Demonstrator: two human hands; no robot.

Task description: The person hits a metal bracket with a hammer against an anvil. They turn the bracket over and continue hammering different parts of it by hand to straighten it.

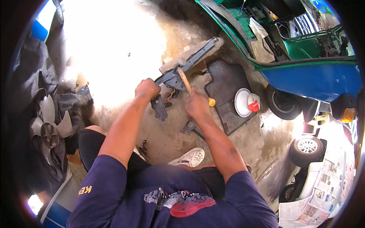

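My left hand (147,89) is closed around the near end of a long dark metal bracket (198,53). The bracket slants away to the right, lying along a worn greyish block (215,46) on the floor. In my right hand (197,104) is a hammer (184,78), gripped by its wooden handle. Its head is at the middle of the bracket; whether it touches the metal I cannot tell. A bent dark flap (159,108) hangs below my left hand. Under my right forearm lies a second hammer (189,127), partly hidden by the arm.
A black rubber mat (224,81) lies to the right, bearing a white plate (241,99) with a red and white packet (253,102). Beyond stands a green and blue vehicle body (311,79). At left, a pale fan blade assembly (49,129) leans on dark cloth. My shoe (194,156) is close by.
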